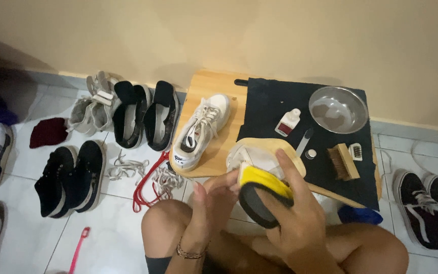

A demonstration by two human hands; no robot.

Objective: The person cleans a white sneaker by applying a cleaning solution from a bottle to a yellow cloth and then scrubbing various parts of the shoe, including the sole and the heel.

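My right hand (295, 213) grips a shoe (259, 190) with a yellow lining and black rim, its pale sole turned away from me. My left hand (211, 200) touches the shoe's near edge with its fingertips; a bracelet sits on that wrist. A white lace-up sneaker (201, 129) lies on a low wooden board (206, 86) just beyond my hands. My bare knees frame the bottom of the view.
A dark cloth (275, 101) on the board carries a metal bowl (338, 109), a small bottle (287, 123), a wooden brush (343, 162) and a small cap. Black and grey shoes (143, 114), loose laces (143, 170) and a red cord lie left; black sneakers (429, 208) right.
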